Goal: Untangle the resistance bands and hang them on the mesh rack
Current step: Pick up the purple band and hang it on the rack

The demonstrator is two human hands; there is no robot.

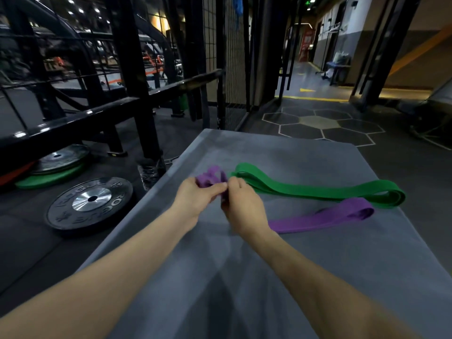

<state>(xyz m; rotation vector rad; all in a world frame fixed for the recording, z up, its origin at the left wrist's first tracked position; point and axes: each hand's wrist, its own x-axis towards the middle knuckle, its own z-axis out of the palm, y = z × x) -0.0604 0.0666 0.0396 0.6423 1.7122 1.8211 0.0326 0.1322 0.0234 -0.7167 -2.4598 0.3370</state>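
Note:
A purple resistance band [325,218] lies on the grey table [293,265]; its far end is bunched into a knot between my hands. My left hand [195,199] and my right hand [241,204] both pinch that purple knot near the table's middle. A wide green band [318,190] lies folded just behind the purple one, stretching to the right; its left end touches the knot area. The black mesh rack [230,57] stands upright beyond the table's far edge, with something blue hanging near its top.
Black weight plates [90,203] and a green plate [49,178] lie on the floor to the left. A black steel frame [127,81] rises at the left and back. A plastic bottle [149,173] stands by the table's left edge. Hexagon-patterned floor lies at the right.

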